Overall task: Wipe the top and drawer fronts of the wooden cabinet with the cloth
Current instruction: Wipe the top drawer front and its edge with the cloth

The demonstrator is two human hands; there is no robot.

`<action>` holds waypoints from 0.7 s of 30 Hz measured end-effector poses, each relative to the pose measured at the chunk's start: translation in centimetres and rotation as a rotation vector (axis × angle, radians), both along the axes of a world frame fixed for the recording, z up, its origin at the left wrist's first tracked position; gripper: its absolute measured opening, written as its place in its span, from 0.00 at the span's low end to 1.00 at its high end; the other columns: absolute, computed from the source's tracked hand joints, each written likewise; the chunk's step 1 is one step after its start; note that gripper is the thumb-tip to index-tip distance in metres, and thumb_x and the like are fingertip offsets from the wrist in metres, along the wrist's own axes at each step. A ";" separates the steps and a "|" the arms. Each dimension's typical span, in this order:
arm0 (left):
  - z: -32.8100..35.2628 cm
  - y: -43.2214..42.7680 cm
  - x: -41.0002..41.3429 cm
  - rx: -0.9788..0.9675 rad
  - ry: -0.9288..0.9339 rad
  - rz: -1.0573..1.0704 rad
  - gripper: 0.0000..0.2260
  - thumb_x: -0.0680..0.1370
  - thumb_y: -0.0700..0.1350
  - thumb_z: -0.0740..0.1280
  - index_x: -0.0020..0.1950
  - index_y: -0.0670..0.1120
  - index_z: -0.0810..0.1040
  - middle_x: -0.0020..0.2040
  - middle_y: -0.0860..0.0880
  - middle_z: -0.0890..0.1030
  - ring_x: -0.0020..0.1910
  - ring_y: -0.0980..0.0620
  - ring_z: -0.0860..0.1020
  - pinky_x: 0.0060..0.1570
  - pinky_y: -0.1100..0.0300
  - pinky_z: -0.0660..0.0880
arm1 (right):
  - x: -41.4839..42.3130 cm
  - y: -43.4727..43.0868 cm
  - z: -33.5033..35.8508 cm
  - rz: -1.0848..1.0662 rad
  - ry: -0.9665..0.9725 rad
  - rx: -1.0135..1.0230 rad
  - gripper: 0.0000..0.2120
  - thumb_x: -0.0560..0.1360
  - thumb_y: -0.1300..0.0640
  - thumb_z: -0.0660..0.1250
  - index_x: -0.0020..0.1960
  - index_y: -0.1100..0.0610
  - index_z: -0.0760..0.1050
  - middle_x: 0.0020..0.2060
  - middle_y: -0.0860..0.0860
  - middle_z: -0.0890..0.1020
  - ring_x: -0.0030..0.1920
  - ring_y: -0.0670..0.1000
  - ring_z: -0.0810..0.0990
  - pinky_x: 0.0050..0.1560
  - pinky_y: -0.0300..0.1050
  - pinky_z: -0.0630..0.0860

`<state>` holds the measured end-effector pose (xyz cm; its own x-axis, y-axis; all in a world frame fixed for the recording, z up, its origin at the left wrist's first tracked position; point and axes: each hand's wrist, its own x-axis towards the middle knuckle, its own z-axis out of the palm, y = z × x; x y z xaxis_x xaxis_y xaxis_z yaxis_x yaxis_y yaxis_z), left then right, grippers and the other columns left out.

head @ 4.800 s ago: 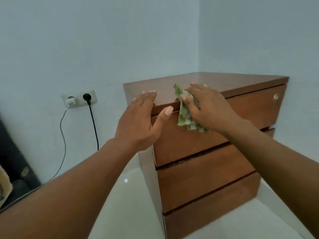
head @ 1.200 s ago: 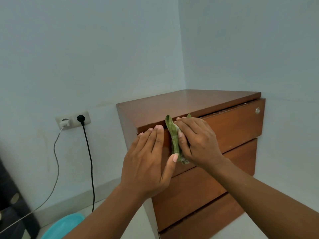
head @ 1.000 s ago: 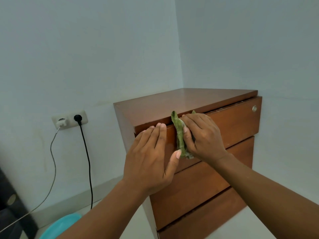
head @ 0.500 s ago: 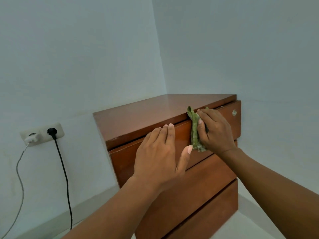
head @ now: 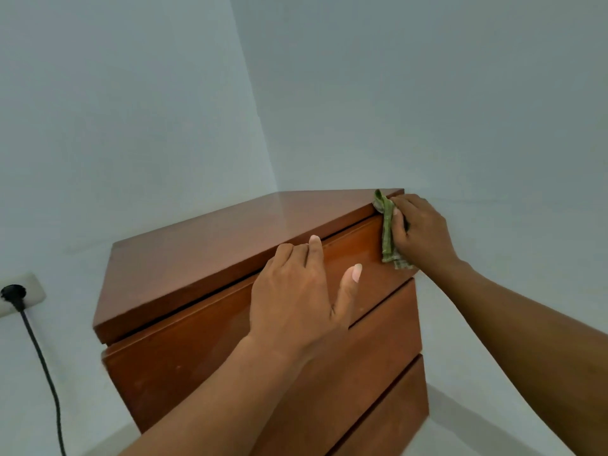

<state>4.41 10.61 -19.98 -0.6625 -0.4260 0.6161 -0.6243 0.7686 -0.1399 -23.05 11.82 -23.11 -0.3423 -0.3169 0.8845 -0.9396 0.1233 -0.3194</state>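
The right hand (head: 424, 235) gripped the green cloth (head: 388, 233) against the top drawer front (head: 197, 350), while the flat, empty left hand (head: 296, 307) probably steadied it.

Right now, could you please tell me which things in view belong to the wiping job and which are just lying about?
Job: wooden cabinet, top drawer front, green cloth held in the right hand, left hand flat on that drawer front.
Lying about: wall socket, black plug with its cable.
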 end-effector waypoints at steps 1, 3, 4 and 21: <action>0.0 0.1 -0.1 0.005 0.021 -0.004 0.37 0.83 0.66 0.45 0.73 0.39 0.74 0.62 0.43 0.83 0.62 0.45 0.79 0.60 0.51 0.76 | -0.5 0.0 0.0 -0.013 -0.018 0.007 0.17 0.81 0.56 0.56 0.62 0.61 0.79 0.56 0.57 0.82 0.55 0.57 0.79 0.52 0.46 0.73; 0.0 0.3 0.0 0.016 0.053 -0.012 0.37 0.82 0.66 0.46 0.72 0.39 0.75 0.62 0.43 0.83 0.63 0.45 0.79 0.61 0.51 0.76 | -1.1 0.0 0.1 -0.034 -0.048 0.013 0.15 0.82 0.58 0.57 0.62 0.62 0.78 0.55 0.58 0.81 0.55 0.58 0.78 0.52 0.44 0.70; 0.1 0.4 0.1 0.023 0.070 -0.021 0.38 0.82 0.67 0.46 0.73 0.40 0.75 0.62 0.44 0.83 0.63 0.45 0.78 0.61 0.51 0.76 | -1.1 0.0 0.1 -0.039 -0.071 0.015 0.14 0.82 0.60 0.58 0.62 0.62 0.78 0.55 0.58 0.81 0.55 0.59 0.78 0.52 0.44 0.68; 1.8 -0.6 8.8 -0.063 0.191 -0.013 0.29 0.83 0.58 0.50 0.71 0.40 0.76 0.64 0.41 0.80 0.63 0.43 0.77 0.60 0.46 0.75 | 19.3 1.7 3.5 0.369 -0.276 -0.442 0.11 0.85 0.61 0.56 0.58 0.61 0.77 0.49 0.53 0.79 0.47 0.45 0.76 0.49 0.28 0.67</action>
